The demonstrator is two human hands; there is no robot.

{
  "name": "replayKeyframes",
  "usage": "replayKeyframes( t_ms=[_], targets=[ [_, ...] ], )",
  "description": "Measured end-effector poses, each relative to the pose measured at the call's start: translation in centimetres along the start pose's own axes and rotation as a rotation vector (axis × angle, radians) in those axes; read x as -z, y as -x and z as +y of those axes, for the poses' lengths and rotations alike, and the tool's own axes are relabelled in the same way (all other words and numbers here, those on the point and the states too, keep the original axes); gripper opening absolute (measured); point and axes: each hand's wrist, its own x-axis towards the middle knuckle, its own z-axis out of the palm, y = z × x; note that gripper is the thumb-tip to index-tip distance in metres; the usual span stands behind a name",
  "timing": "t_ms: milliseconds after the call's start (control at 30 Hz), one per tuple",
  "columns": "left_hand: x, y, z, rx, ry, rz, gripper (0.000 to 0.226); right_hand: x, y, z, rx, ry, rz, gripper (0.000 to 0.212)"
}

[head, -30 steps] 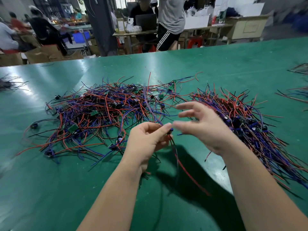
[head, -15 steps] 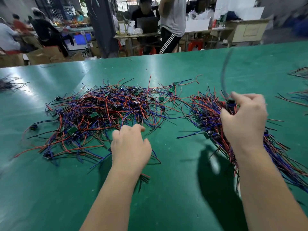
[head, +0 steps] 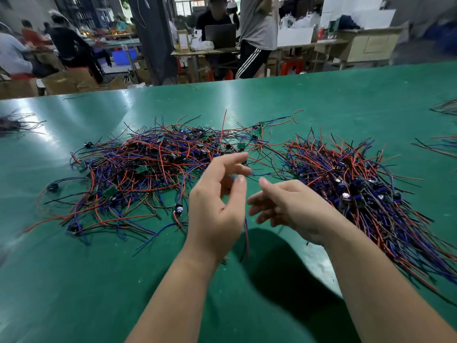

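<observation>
The first pile (head: 148,169) is spread on the table (head: 74,280) left of the left fingers (head: 230,162), a wire (head: 246,233) is hung under them, and the second pile (head: 358,194) is laid right of the right fingers (head: 257,201).

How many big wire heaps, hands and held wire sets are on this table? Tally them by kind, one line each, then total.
Big wire heaps: 2, the left heap and the right heap
Hands: 2, the left hand and the right hand
Held wire set: 1, hanging from the left hand
Total: 5
</observation>
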Motion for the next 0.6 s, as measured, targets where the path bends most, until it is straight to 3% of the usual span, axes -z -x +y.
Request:
replayKeyframes(
  t_ms=[100, 267, 333, 467, 533, 600],
  targets=[
    [-0.7, 1.2, 0.8, -0.010, 0.223, -0.153, 0.025, -0.6, 0.3, -0.1, -0.035, -0.233, -0.148, 0.040],
    [-1.7, 2.3, 1.0, 0.011, 0.292, -0.352, 0.024, -0.4, 0.3, -0.5, 0.072, -0.536, -0.089, 0.027],
    [-1.8, 2.4, 1.1, 0.019, 0.254, -0.305, 0.023, -0.1, 0.3, -0.8, 0.106, -0.608, -0.018, 0.021],
    [-2.2, 1.9, 0.8, -0.053, -0.040, 0.028, 0.015, 0.1, 0.4, -1.2, 0.200, -0.642, 0.083, 0.020],
    [-2.1, 1.5, 0.4, 0.070, -0.106, 0.115, 0.007, 0.1, 0.5, -1.2, 0.214, -0.607, 0.094, 0.016],
    [-2.0, 1.2, 0.2, 0.286, 0.005, 0.061, 0.030, -0.1, 0.4, -1.2, 0.208, -0.542, 0.102, 0.008]
  ],
)
